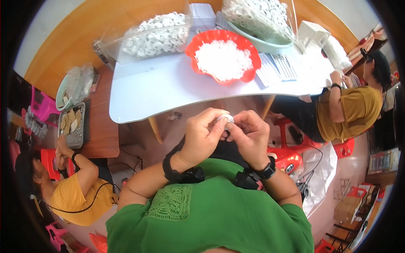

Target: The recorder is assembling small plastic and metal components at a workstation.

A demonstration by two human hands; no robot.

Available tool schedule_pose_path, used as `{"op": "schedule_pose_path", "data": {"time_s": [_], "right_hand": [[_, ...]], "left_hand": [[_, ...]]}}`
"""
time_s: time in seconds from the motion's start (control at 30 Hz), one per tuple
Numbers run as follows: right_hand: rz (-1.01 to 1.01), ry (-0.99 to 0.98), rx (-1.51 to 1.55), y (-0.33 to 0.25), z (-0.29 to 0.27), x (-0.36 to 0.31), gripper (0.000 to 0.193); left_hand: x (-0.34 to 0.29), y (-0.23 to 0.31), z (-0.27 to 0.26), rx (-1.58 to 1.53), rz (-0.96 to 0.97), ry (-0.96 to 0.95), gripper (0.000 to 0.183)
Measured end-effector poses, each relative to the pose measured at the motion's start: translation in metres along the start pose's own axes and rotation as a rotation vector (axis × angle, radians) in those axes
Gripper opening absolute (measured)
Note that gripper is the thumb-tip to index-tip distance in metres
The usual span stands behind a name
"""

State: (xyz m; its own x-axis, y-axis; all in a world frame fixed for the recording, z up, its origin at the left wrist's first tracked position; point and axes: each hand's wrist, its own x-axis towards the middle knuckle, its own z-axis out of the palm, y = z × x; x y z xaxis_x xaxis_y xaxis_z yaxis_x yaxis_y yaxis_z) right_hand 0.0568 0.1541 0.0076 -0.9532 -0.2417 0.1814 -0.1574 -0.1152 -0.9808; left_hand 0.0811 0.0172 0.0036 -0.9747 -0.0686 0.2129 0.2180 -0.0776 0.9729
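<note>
Close together in front of the white table, my two hands meet over a small round white piece. My left hand pinches it between thumb and fingers. From the other side, my right hand has its thumb and fingertips closed at the piece's edge; whether a second small part is between them is hidden. Beyond my hands a red scalloped bowl is heaped with tiny white parts. Left of it, a clear bin holds many white ring-shaped pieces.
A green basin with a bag of white pieces stands at the back right, near flat printed cards. A person in yellow sits right; another sits left by a metal tray. Red stools and cables are right.
</note>
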Motion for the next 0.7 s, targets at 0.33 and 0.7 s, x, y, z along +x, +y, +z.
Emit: {"op": "schedule_pose_path", "data": {"time_s": [0.33,0.7], "right_hand": [[-0.063,-0.097,-0.170,-0.039,-0.054,0.062,0.015],[-0.114,-0.005,-0.749,-0.077,-0.173,0.272,0.011]], "left_hand": [[0.094,0.053,-0.072,-0.079,-0.183,-0.043,0.021],[0.196,0.092,-0.138,-0.238,-0.096,0.275,0.036]]}}
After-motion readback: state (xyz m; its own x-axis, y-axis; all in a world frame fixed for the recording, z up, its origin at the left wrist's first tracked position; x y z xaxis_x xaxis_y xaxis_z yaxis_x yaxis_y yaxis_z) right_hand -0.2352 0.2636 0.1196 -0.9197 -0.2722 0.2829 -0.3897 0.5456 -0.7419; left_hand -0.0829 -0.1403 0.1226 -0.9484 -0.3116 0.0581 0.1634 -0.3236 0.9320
